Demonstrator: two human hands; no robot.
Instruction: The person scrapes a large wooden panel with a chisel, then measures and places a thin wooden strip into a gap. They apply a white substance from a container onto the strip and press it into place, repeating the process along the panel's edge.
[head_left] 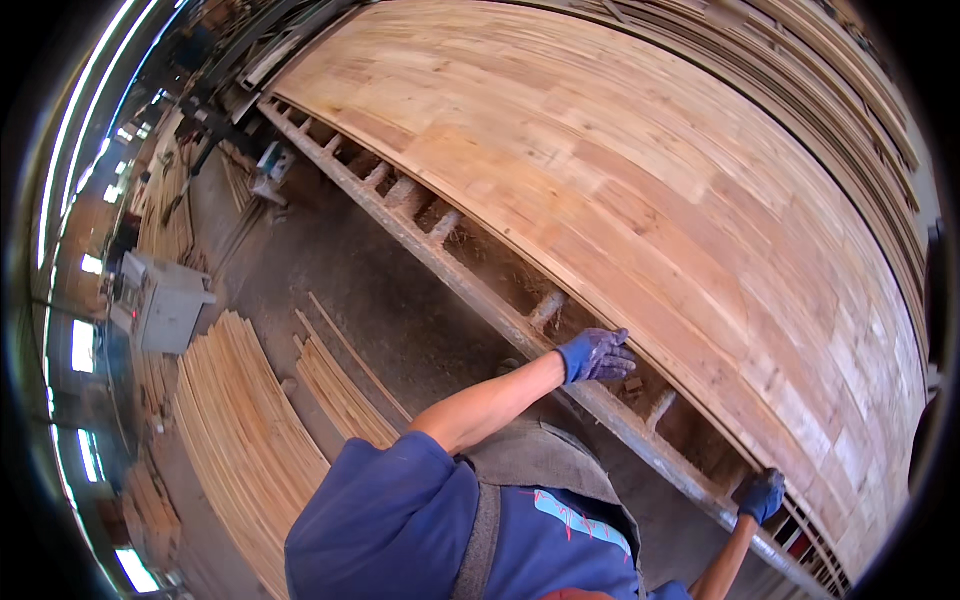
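A broad panel [560, 160] made of many joined wood strips lies on a long metal frame [450, 272]. My left hand [597, 355], in a dark blue glove, is at the panel's near edge, above the gap between panel and frame rail. Its fingers are stretched out and seem to hold nothing. Farther right, my right hand [762, 495], gloved the same way, is closed at the panel's near edge; its fingertips are partly hidden. A thin wood strip [690, 398] runs along that edge between the hands.
Short rollers or crossbars [547, 308] and wood debris show inside the frame. Stacked wood strips [245, 430] lie on the floor at left, with looser strips [345, 385] beside them. A grey machine cabinet [170, 300] stands farther left. Long boards [800, 80] line the panel's far side.
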